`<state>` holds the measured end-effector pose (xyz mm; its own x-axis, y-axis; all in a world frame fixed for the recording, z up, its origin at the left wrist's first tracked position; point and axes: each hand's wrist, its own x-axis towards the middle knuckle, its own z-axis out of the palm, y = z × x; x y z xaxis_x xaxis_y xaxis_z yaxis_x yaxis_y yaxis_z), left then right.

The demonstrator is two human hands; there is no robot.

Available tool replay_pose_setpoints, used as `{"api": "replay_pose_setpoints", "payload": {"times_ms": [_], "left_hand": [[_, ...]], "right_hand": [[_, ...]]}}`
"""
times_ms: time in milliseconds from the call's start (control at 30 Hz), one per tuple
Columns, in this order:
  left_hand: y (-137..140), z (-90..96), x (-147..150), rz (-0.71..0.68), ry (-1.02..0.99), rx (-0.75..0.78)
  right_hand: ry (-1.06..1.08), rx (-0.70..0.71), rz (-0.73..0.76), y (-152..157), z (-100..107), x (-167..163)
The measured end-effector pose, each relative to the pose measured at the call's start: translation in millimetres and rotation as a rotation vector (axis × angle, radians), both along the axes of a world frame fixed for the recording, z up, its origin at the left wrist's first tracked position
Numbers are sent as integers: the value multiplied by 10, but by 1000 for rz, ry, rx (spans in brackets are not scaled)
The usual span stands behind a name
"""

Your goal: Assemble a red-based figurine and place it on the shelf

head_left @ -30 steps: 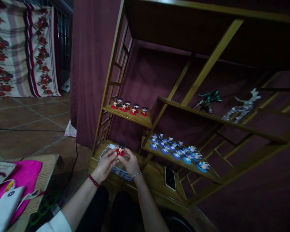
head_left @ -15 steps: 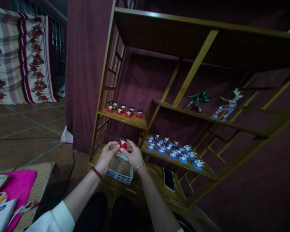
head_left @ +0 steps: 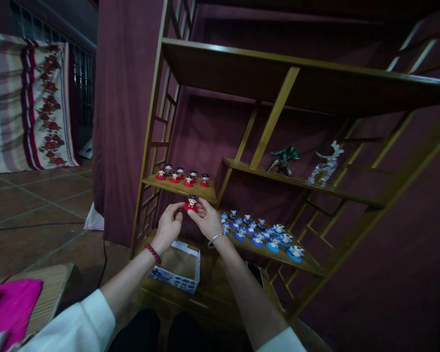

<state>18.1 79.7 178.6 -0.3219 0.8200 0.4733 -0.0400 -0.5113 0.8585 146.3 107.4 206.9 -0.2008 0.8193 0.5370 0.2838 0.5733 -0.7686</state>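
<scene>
A small black-haired figurine with a red base (head_left: 191, 202) is pinched between thumb and fingers of the right hand (head_left: 209, 222), before a brown wooden shelf (head_left: 206, 193) bearing similar figurines (head_left: 175, 176). The left hand (head_left: 169, 224) is half curled at the base's edge; whether it grips cannot be told.

floral cloth (head_left: 49, 112) hanging left | pink cloth (head_left: 20, 304) on slatted mat (head_left: 48, 309) | green statuette (head_left: 286, 157) near silvery deer (head_left: 324, 169)
</scene>
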Motion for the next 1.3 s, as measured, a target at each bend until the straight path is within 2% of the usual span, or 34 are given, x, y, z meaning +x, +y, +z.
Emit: {"api": "replay_pose_setpoints", "payload": {"times_ms": [233,400,667,1000,1167,1300], "left_hand": [[73,298,42,34,217,99],[198,441,55,64,367,164],[378,579,10,65,483,87],[554,547,-36,110,741,58],[649,497,-91,104,741,110],[738,497,-144,122,715,88]], "right_hand": [[-37,83,-91,195,188,53],[-76,83,-146,381,275,39],[-218,93,-277,631,437,-28],[-488,68,-434,664,494,-53],[-534,47,-506,733,468,-85],[-569,3,-562,825,503,-107]]}}
